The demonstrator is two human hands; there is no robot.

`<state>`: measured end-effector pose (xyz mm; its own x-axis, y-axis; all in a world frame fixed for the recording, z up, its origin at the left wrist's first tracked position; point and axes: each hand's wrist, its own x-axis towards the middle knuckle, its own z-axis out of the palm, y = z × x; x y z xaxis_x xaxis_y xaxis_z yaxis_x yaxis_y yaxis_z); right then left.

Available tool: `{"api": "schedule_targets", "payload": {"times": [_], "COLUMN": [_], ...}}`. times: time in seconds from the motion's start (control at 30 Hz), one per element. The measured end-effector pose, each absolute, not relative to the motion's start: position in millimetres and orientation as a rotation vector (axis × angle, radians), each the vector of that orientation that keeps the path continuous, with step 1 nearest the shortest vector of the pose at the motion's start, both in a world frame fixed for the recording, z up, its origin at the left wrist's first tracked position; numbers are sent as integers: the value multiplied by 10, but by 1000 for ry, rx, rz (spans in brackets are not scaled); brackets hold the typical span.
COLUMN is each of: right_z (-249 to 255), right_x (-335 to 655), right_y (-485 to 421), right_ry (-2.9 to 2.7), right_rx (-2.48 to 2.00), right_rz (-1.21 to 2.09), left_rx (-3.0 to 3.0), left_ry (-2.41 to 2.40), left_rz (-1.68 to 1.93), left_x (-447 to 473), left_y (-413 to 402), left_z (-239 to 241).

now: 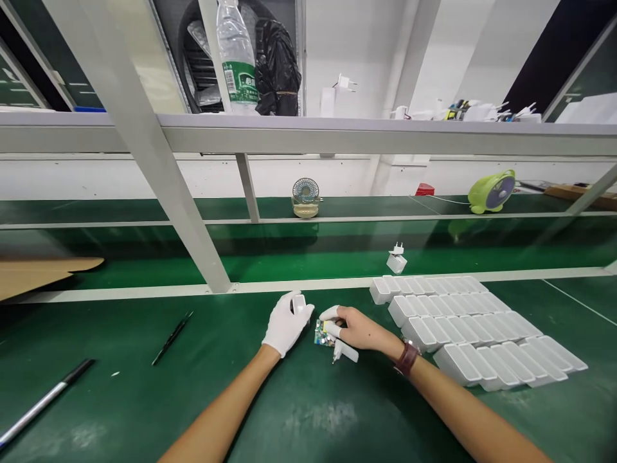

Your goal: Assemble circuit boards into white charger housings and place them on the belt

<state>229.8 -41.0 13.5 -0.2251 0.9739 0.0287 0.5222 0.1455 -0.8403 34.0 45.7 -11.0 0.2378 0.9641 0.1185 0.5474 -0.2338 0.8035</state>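
Observation:
My left hand [285,326], in a white glove, is closed around a small white plastic housing [299,303] just above the green table. To its right, my right hand [355,326], with white covers on thumb and finger, pinches a small circuit board [324,333] with a yellow part on it. A white plug piece with prongs [345,351] sits below the right fingers, beside the board; whether it is joined to the board I cannot tell. Rows of open white plastic cases [463,321] stand to the right of my right wrist.
A white plug adapter [396,260] stands behind the bench's white rail. Left lie a black pen [172,337] and a silver-black rod [45,402]. A slanted white post [164,173] rises at left to an overhead shelf [337,136]. Two small fans, beige [305,198] and green [491,191], stand behind.

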Motion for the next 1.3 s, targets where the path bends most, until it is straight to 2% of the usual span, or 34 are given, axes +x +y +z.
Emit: {"api": "schedule_targets", "payload": {"times": [0.1,0.3,0.47,0.57,1.07,1.3], "right_z": [137,-66,-371,-451,-619,-431], "right_x": [2318,2310,2264,2265,2278,2331], "right_y": [-516,-757,-768,-763,-643,-739], "right_ry": [-1874,-2045,-2029,-2010,-1908,-1821], "right_rx": [-1520,-1558,-1600,-1516,-1388,-1405], "right_rz": [782,606,171,43,-75,116], "left_rx": [1871,1854,1849,1847,1887,2013], "left_ry": [1382,1403,1417,1447,1394,1294], "left_rz": [848,873,836,801,768,836], "left_x": [328,336,339,333,228,258], "left_y": [442,418,386,367,284,253], "left_z": [-113,-81,-28,-2,-15,-45]}}
